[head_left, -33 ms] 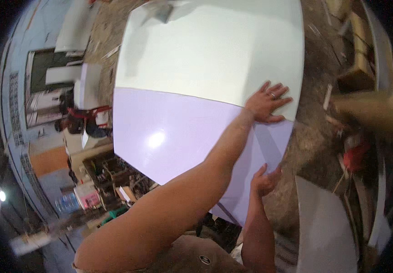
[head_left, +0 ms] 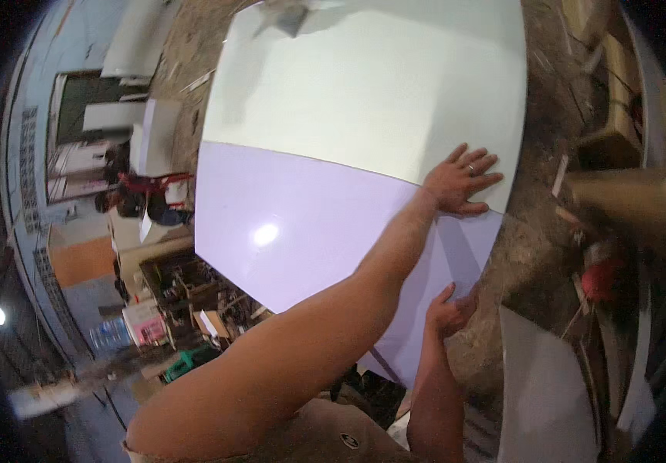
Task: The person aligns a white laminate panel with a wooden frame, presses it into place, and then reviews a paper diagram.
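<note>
- Lilac and smooth, the near panel (head_left: pixel 310 204) lies in front of the person, against the white panel (head_left: pixel 333 92) on its far side; a thin dark seam (head_left: pixel 310 158) runs slantwise between them, and whether the edges butt or overlap I cannot tell
- Judged from how they lie, lining the two up looks done, with the seam appearing closed along its visible length; nothing shows whether the panels are fastened or merely laid, so what is left cannot be read with certainty
- Flat and palm down, the left hand (head_left: pixel 460 184) rests at the right end of the seam with its fingers spread wide over the white panel and its thumb close to the join; it grasps nothing, and a ring (head_left: pixel 471 167) shows on one finger
- Lower down, the right hand (head_left: pixel 450 312) is at the near panel's right edge, half curled, with the thumb raised; the other fingers are partly hidden, so I cannot tell whether it grips that edge
- Glossy is the finish of the near panel, which throws back a bright spot of light and a darker stripe near the left forearm; its near left corner is cut at a slant
- Matt by comparison, the white panel carries soft shadows, with a small dark grey piece (head_left: pixel 293 19) at its far end
- Brown, rough floor (head_left: pixel 545 77) shows to the right, and a flat grey board (head_left: pixel 541 386) stands apart from the panels at lower right
- Green plastic marks a tool-like object (head_left: pixel 186 364) at lower left, near a clear bluish bottle (head_left: pixel 109 335)
</note>
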The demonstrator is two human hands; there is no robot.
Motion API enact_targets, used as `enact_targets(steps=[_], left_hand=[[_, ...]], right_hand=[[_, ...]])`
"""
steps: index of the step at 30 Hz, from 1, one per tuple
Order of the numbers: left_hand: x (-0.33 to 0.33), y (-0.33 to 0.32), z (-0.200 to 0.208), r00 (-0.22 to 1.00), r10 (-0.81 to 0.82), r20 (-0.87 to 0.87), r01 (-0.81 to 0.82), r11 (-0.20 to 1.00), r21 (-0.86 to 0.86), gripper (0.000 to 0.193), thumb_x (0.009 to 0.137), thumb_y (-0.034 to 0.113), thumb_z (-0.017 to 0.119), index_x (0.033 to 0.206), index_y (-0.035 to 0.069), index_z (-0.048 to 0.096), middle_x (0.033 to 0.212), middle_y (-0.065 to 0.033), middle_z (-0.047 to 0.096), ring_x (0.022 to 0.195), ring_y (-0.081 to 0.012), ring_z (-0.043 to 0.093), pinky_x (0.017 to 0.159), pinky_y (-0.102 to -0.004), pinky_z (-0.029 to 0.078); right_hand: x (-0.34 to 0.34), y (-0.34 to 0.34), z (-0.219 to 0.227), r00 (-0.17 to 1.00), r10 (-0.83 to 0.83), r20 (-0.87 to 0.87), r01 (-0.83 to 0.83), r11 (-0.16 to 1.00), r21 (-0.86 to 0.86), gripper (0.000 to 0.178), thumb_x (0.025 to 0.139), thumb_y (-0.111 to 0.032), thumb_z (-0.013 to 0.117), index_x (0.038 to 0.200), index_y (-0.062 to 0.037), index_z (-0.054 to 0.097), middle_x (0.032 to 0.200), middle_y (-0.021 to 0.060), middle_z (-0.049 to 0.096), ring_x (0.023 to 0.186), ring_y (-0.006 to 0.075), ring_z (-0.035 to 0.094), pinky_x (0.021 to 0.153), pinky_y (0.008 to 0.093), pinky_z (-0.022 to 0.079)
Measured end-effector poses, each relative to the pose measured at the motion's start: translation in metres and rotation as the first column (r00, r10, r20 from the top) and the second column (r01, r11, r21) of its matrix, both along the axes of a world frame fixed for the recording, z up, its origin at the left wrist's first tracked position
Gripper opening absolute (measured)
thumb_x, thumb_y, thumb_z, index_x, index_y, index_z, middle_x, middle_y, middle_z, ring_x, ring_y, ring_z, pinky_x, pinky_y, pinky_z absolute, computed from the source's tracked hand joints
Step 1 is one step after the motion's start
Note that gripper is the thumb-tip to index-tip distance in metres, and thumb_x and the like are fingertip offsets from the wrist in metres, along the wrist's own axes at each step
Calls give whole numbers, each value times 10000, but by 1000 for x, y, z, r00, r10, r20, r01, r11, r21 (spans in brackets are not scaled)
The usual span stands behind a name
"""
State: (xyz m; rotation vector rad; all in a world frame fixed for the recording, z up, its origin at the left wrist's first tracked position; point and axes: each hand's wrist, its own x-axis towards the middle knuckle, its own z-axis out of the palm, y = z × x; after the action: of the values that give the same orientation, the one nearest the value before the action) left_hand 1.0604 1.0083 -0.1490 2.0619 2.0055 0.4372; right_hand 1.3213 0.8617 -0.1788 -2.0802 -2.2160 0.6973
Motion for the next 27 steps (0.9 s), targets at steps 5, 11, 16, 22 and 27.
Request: enact_targets(steps=[5, 11, 16, 22, 27], left_hand=[[-11, -21, 0, 1000, -4, 10, 4, 1000, 19, 699, 852, 611, 543, 1454, 280, 410, 1563, -79, 292, 1450, -294, 244, 1200, -526, 99], [3, -7, 14, 998, -14, 58, 8, 995, 99, 687, 839, 587, 558, 1425, 243, 453, 1546, -93, 323, 1443, -297, 261, 1199, -537, 108], [-10, -34, 9, 999, 0, 42, -3, 998, 66, 691, 846, 584, 548, 1427, 223, 450, 1543, -97, 324, 1445, -298, 257, 1201, -530, 115], [-4, -25, -3, 999, 4, 47, -7, 999, 51, 756, 837, 568, 559, 1440, 135, 415, 1556, -132, 292, 1446, -308, 252, 1195, -533, 120], [-5, -29, -8, 937, 349, 19, -348, 929, 126, 640, 861, 401, 567, 1386, 68, 415, 1471, -175, 371, 1413, -319, 294, 1181, -546, 136]], right_hand=[[-12, -13, 10, 999, 43, 0, -43, 998, 50, 582, 963, -396, 520, 1374, -3, 394, 1299, 217, 511, 1119, 385, 571, 897, 500, 492], [1, 6, 5, 995, 46, -92, -34, 992, 123, 606, 970, -387, 499, 1377, 45, 382, 1317, 262, 495, 1173, 428, 527, 957, 524, 444], [-9, -17, 11, 994, 59, -88, -53, 996, 69, 601, 963, -343, 521, 1390, 50, 363, 1337, 266, 483, 1186, 430, 518, 989, 515, 431], [-14, -14, 15, 998, -8, -64, 8, 1000, -8, 588, 968, -356, 518, 1390, 28, 374, 1322, 267, 488, 1183, 426, 522, 957, 516, 455], [-6, -10, 15, 997, 4, -71, 2, 996, 85, 569, 922, -277, 585, 1388, -12, 394, 1276, 243, 521, 1135, 423, 533, 938, 512, 453]])
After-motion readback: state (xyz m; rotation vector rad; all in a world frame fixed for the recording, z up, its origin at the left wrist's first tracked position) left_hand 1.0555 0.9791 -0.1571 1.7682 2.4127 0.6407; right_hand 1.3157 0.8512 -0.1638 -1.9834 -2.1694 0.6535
